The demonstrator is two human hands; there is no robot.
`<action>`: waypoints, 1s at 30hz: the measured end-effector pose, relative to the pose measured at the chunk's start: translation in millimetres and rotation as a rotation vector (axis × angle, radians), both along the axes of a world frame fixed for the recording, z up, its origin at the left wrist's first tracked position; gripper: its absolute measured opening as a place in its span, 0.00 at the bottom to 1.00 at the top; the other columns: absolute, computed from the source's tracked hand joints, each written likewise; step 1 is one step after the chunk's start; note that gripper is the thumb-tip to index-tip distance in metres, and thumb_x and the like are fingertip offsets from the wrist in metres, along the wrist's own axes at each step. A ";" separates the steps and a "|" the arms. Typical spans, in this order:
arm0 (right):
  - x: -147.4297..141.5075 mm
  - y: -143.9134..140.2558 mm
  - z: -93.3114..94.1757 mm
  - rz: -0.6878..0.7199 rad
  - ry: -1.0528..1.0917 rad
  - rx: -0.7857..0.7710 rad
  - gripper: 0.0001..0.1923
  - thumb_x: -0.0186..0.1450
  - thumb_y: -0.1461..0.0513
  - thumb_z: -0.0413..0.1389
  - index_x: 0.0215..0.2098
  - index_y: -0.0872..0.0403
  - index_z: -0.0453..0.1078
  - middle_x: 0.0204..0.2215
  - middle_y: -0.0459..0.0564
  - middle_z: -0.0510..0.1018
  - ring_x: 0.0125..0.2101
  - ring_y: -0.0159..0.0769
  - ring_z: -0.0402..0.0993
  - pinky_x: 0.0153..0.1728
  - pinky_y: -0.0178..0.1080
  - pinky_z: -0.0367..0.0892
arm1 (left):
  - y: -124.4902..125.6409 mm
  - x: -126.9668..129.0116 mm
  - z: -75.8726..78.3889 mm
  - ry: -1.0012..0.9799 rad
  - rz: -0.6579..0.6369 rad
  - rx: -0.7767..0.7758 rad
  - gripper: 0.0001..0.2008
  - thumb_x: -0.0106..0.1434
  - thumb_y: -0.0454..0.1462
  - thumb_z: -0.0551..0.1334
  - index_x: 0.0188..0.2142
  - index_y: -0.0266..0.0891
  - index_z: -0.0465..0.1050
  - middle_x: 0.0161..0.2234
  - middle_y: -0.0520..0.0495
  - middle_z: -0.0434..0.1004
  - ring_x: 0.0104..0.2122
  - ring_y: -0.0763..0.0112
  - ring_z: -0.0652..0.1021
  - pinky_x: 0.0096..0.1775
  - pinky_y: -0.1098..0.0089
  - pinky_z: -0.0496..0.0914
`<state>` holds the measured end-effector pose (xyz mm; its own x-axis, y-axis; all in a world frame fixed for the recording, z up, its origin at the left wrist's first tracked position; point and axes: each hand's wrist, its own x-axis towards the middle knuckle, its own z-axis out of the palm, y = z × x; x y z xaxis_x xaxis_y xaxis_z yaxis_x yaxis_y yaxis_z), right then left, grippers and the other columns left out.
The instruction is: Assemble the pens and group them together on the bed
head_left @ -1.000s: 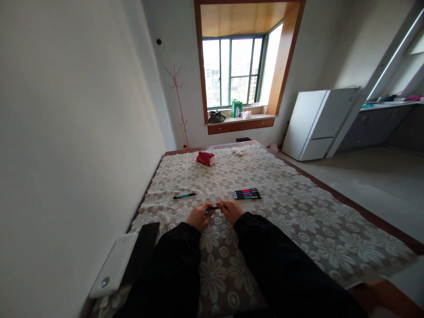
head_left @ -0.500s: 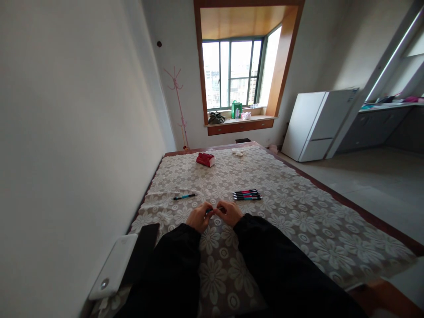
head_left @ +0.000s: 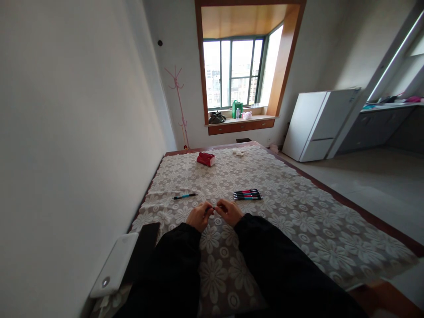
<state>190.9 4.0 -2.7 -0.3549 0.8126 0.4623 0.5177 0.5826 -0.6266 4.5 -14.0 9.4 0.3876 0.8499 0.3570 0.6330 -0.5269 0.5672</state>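
My left hand (head_left: 200, 216) and my right hand (head_left: 229, 212) meet just above the cloth, fingers pinched close together. Between their fingertips shows a short dark bit of a slim pen (head_left: 213, 208); the fingers hide most of it. Ahead and to the left lies a single pen (head_left: 184, 196) with a blue-green middle and dark ends. Beyond my right hand, several pens (head_left: 247, 194) with black, red and blue-green barrels lie side by side in a row.
A flower-patterned cloth (head_left: 281, 212) covers the table. Farther back sit a red tissue pack (head_left: 206, 159) and crumpled white tissue (head_left: 238, 153). Beside my left forearm are a white power bank (head_left: 114, 265) and a black flat object (head_left: 145, 243). A wall runs along the left.
My fingertips have shifted slightly around the pen, and the blue-green part seen at my left hand before is now hidden. The things on the table stay put.
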 end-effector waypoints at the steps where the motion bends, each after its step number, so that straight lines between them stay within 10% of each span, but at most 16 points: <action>1: -0.2 -0.3 0.5 0.003 0.003 0.015 0.14 0.66 0.54 0.49 0.29 0.55 0.66 0.20 0.42 0.66 0.22 0.28 0.60 0.25 0.32 0.52 | -0.2 0.1 0.4 0.007 -0.006 0.009 0.11 0.67 0.40 0.50 0.34 0.42 0.69 0.32 0.48 0.75 0.33 0.70 0.75 0.38 0.71 0.67; 14: 1.0 2.7 0.4 -0.007 -0.064 -0.044 0.27 0.70 0.51 0.41 0.18 0.55 0.63 0.14 0.43 0.62 0.18 0.28 0.58 0.23 0.33 0.48 | -2.3 1.4 1.0 -0.050 -0.025 -0.092 0.05 0.65 0.41 0.54 0.38 0.44 0.63 0.32 0.50 0.77 0.31 0.68 0.77 0.34 0.71 0.65; 30: -1.5 -5.0 4.5 0.068 0.156 -0.048 0.12 0.66 0.55 0.49 0.42 0.53 0.66 0.22 0.41 0.68 0.21 0.28 0.61 0.25 0.32 0.57 | -1.4 0.9 2.1 0.106 0.181 0.001 0.12 0.67 0.43 0.47 0.36 0.44 0.66 0.22 0.52 0.72 0.25 0.67 0.74 0.27 0.72 0.57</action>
